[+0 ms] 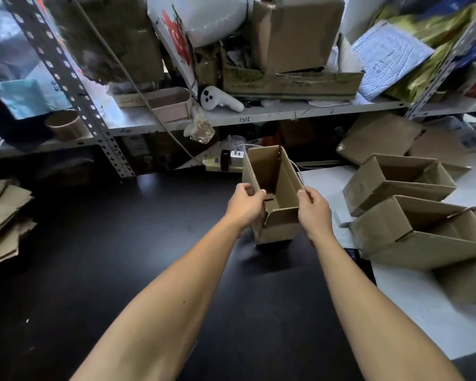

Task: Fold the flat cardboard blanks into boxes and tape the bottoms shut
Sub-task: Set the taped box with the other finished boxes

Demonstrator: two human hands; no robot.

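A small brown cardboard box point(275, 224), opened into shape with its top open, stands on the dark table point(121, 257) in the middle of the view. My left hand point(243, 206) grips its left wall, thumb over the rim. My right hand point(313, 213) grips the right wall near the front corner, thumb on the rim. Inside the box the bottom flaps show a narrow slit. A pile of flat cardboard blanks point(3, 218) lies at the table's left edge. No tape is visible.
Two larger folded boxes point(396, 185) point(423, 235) lie on a white surface at the right, with more cardboard point(377, 138) behind. A cluttered metal shelf point(231, 116) runs across the back. A power strip with chargers point(226, 160) and a cable sits just behind the box.
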